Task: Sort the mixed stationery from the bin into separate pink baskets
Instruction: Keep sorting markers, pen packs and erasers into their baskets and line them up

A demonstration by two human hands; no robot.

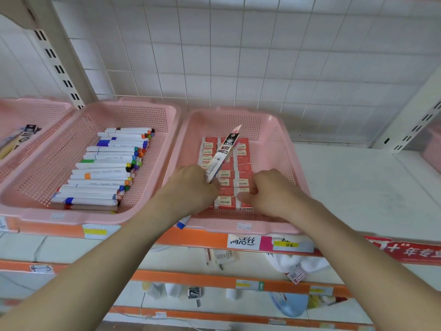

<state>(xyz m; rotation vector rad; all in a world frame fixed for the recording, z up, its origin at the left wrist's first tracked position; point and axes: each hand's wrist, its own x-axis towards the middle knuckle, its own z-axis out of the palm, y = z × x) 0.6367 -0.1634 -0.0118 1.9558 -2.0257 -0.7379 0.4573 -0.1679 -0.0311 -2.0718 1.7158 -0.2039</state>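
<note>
Far-left basket (pixel 35 111) partly beyond the frame edge; blue-tipped marker (pixel 181 224) mostly hidden.

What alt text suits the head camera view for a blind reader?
A person's left hand holds a long narrow packet above a pink basket of red eraser boxes; the right hand, fingers curled, touches the boxes. A neighbouring basket holds markers.

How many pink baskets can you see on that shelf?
4 baskets: one cut off at far left, one holding markers, one holding erasers, and a sliver at far right. Others may sit out of view.
</note>
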